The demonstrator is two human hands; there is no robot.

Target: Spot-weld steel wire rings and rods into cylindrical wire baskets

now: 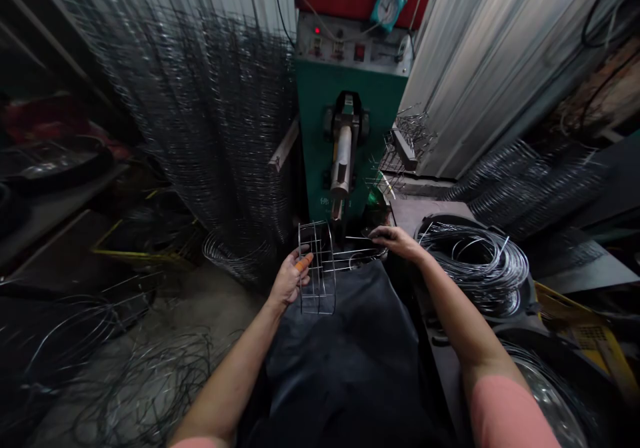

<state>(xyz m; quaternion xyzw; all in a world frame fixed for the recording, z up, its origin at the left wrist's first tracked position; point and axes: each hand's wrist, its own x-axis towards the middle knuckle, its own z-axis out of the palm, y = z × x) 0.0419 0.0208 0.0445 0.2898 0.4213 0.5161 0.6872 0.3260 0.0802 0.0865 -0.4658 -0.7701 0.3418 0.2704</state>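
Note:
My left hand (pixel 287 280) is closed around the side of a small wire rack (pixel 318 295), which stands tilted above my lap. An orange cover (pixel 303 262) wraps one of its fingers. To the right, my right hand (pixel 396 241) pinches the end of a thin metal wire (pixel 358 238) that points left toward the rack. Just beyond both hands, the electrode arm (pixel 342 161) of a green spot welding machine (pixel 320 101) reaches toward me. Whether the wire touches the rack or the lower electrode is too dark to tell.
Tall stacks of wire frames (pixel 240 115) rise at the left. At my right lies a coil of metal wire (pixel 473 261) in a black tub, with round wire pieces (pixel 545 395) below. Loose wires (pixel 150 388) cover the floor at left. A dark apron (pixel 345 348) covers my lap.

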